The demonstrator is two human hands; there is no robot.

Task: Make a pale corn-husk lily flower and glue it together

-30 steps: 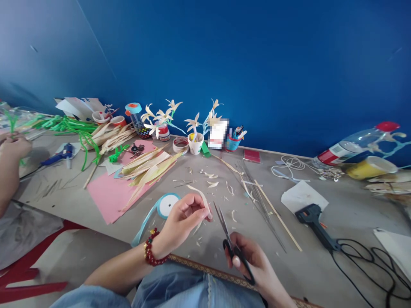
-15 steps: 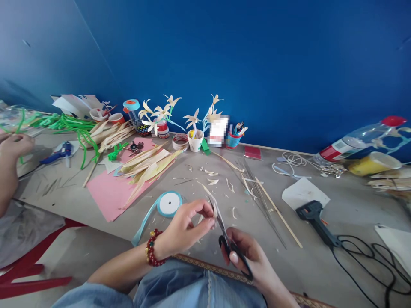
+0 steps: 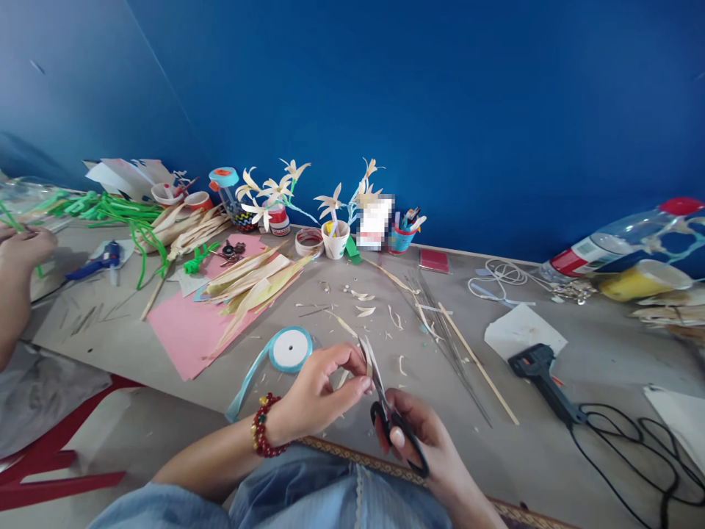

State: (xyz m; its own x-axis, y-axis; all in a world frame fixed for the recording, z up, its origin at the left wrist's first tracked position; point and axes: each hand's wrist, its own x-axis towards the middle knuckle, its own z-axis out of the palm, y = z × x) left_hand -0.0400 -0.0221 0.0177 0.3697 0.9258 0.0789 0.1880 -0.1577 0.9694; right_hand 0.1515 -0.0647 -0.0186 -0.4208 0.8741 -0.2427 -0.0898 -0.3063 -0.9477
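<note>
**Scissors (image 3: 381, 389) at one pale strip (image 3: 369, 361)**

Above the tabletop (image 3: 529, 470), the right hand (image 3: 427, 441) grips the scissors, blades at the pale strip pinched in the left hand (image 3: 324, 382). One ribbon spool (image 3: 282, 353) lies nearby; two glue guns (image 3: 543, 375) farther out.

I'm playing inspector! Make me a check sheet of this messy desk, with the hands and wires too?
Surface: grey tabletop, pink paper at left.
Job's things: pale strip by the scissors' parted blades; pale flowers behind.
Clutter: pale scraps and thin rods lie about.
Hands: left hand pinches the strip; right hand holds the scissors.
Cables: black cord loops by the dark glue gun; white cord coiled.
Surroundings: blue wall; another person's hand, far left.
</note>
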